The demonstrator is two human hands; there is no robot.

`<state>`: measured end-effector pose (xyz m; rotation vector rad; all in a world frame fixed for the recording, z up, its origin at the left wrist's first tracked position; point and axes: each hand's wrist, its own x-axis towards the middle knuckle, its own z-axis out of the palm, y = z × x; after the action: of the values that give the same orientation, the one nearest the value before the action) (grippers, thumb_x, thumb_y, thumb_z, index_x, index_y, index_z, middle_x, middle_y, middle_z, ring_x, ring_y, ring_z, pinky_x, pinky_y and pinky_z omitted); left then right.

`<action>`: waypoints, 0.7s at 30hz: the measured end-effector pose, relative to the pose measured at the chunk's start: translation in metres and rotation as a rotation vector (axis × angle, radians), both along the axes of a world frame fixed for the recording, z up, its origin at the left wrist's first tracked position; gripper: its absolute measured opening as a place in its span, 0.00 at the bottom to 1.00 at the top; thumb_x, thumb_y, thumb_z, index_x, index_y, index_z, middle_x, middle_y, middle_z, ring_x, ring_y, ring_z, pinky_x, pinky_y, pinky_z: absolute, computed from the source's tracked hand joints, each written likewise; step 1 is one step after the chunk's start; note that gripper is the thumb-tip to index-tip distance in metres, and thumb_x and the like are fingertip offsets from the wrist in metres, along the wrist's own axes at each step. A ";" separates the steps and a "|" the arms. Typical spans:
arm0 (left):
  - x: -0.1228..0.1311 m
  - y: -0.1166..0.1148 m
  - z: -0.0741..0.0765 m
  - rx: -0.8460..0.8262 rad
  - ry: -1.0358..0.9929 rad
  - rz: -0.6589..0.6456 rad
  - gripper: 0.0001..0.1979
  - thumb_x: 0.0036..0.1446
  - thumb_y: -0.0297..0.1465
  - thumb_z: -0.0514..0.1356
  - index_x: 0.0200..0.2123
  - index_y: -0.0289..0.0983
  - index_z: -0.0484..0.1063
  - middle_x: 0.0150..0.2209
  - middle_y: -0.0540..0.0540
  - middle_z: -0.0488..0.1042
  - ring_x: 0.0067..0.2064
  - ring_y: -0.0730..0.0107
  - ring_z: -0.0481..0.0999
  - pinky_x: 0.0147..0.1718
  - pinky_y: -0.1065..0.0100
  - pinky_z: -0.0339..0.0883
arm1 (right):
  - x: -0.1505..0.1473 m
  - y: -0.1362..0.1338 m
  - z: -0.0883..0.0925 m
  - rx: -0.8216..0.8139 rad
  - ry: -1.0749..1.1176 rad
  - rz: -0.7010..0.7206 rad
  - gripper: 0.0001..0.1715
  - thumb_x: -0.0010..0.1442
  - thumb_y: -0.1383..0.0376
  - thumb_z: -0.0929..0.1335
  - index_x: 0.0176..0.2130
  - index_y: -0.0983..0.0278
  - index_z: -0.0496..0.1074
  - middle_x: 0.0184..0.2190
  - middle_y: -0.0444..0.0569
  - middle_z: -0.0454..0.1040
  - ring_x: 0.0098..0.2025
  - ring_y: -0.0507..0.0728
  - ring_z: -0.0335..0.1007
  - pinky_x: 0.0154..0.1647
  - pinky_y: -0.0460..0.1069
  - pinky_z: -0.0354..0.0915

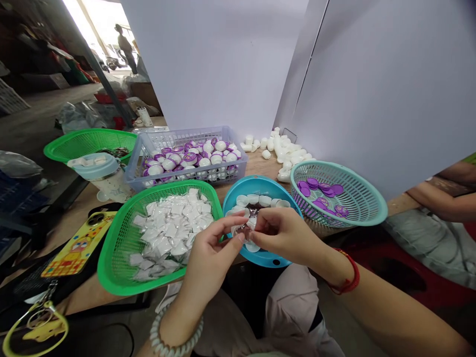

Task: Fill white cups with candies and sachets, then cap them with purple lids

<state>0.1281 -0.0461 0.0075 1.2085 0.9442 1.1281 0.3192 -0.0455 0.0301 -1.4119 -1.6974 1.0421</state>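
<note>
My left hand (pixel 213 255) and my right hand (pixel 284 233) meet over the blue bowl (pixel 232 188). Between their fingertips is a small shiny brownish piece (pixel 243 229), partly hidden, whose kind I cannot make out. Both hands are closed in a pinch around it. Inside the bowl, small white cups (pixel 265 200) stand near the far rim, with dark brownish pieces (pixel 255 209) among them. Left of my left hand, a green basket (pixel 107 260) holds many small white packets (pixel 171 230).
Behind stands a clear crate (pixel 130 176) of white-and-purple capsules (pixel 189 158). White capsule parts (pixel 284 151) lie by the panel. A teal basket (pixel 377 208) on the right holds purple discs (pixel 327 190). A phone (pixel 80 243) and a cup (pixel 107 181) are at left; another person's arm (pixel 439 198) shows at right.
</note>
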 end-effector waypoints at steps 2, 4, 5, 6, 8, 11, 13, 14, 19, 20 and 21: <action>0.000 0.000 -0.002 -0.005 0.030 0.006 0.09 0.57 0.37 0.72 0.41 0.43 0.87 0.56 0.42 0.85 0.62 0.51 0.80 0.51 0.65 0.79 | 0.000 0.001 -0.005 0.038 -0.048 -0.033 0.23 0.55 0.53 0.74 0.21 0.61 0.64 0.17 0.41 0.63 0.23 0.50 0.55 0.21 0.46 0.51; 0.001 0.001 -0.002 -0.006 0.066 0.023 0.10 0.56 0.39 0.73 0.39 0.42 0.88 0.54 0.41 0.86 0.60 0.50 0.82 0.48 0.66 0.81 | 0.000 0.001 -0.011 0.070 -0.087 -0.050 0.25 0.55 0.51 0.75 0.21 0.61 0.63 0.17 0.40 0.62 0.23 0.50 0.54 0.22 0.46 0.50; 0.003 0.001 -0.002 -0.002 0.077 0.034 0.10 0.55 0.39 0.73 0.38 0.42 0.87 0.53 0.41 0.86 0.58 0.51 0.83 0.46 0.66 0.81 | -0.001 0.000 -0.015 0.084 -0.100 -0.059 0.25 0.55 0.51 0.75 0.21 0.61 0.63 0.17 0.40 0.62 0.23 0.50 0.54 0.22 0.46 0.50; 0.005 0.002 -0.002 0.002 0.080 0.042 0.10 0.53 0.38 0.74 0.38 0.42 0.87 0.51 0.41 0.87 0.55 0.52 0.85 0.44 0.67 0.82 | -0.002 -0.002 -0.018 0.101 -0.109 -0.072 0.25 0.56 0.50 0.75 0.21 0.61 0.64 0.18 0.40 0.62 0.23 0.50 0.55 0.23 0.46 0.50; 0.009 0.004 -0.001 0.001 0.063 0.049 0.11 0.51 0.37 0.74 0.38 0.41 0.86 0.44 0.42 0.88 0.47 0.57 0.87 0.40 0.69 0.81 | -0.003 -0.007 -0.023 0.132 -0.131 -0.088 0.25 0.58 0.51 0.75 0.23 0.61 0.64 0.18 0.39 0.63 0.23 0.49 0.56 0.23 0.46 0.50; 0.014 0.007 -0.003 -0.031 0.042 0.031 0.13 0.50 0.37 0.75 0.40 0.41 0.86 0.40 0.43 0.88 0.40 0.60 0.86 0.35 0.70 0.80 | 0.009 -0.012 -0.023 0.159 -0.128 -0.044 0.20 0.61 0.53 0.74 0.26 0.62 0.68 0.20 0.40 0.67 0.24 0.49 0.59 0.24 0.45 0.53; 0.013 0.008 -0.005 -0.046 0.050 0.027 0.14 0.50 0.38 0.75 0.40 0.40 0.86 0.43 0.42 0.88 0.42 0.59 0.86 0.37 0.69 0.80 | 0.035 -0.006 -0.017 0.168 -0.148 -0.051 0.19 0.64 0.52 0.73 0.31 0.62 0.73 0.24 0.43 0.72 0.26 0.51 0.65 0.26 0.46 0.58; 0.011 0.009 -0.007 -0.046 0.061 0.032 0.14 0.51 0.39 0.76 0.40 0.41 0.86 0.44 0.42 0.88 0.42 0.59 0.86 0.38 0.69 0.80 | 0.056 0.001 -0.014 0.173 -0.223 -0.101 0.18 0.67 0.51 0.71 0.35 0.63 0.75 0.27 0.45 0.76 0.28 0.52 0.68 0.28 0.46 0.61; 0.001 0.011 -0.009 -0.033 0.069 0.057 0.19 0.55 0.42 0.75 0.47 0.42 0.85 0.39 0.44 0.87 0.40 0.63 0.85 0.39 0.71 0.79 | 0.180 0.051 -0.013 0.021 -0.921 -0.378 0.19 0.63 0.70 0.70 0.53 0.67 0.81 0.47 0.59 0.84 0.47 0.64 0.80 0.47 0.53 0.70; 0.000 0.010 -0.008 -0.031 0.055 0.063 0.19 0.55 0.42 0.75 0.47 0.42 0.85 0.40 0.44 0.87 0.41 0.63 0.85 0.40 0.71 0.78 | 0.198 0.059 -0.018 -0.044 -0.956 -0.336 0.21 0.57 0.73 0.73 0.51 0.66 0.83 0.47 0.59 0.84 0.48 0.65 0.80 0.48 0.53 0.70; 0.000 0.010 -0.007 -0.027 0.041 0.070 0.18 0.55 0.42 0.75 0.47 0.42 0.85 0.41 0.44 0.87 0.42 0.63 0.85 0.41 0.71 0.78 | 0.212 0.064 -0.023 -0.101 -0.968 -0.284 0.22 0.53 0.75 0.74 0.49 0.65 0.84 0.47 0.58 0.85 0.49 0.65 0.81 0.48 0.52 0.70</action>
<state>0.1284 -0.0364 0.0003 1.1887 1.0370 1.1461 0.5312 0.0188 0.0069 -2.3691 -1.9680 0.2585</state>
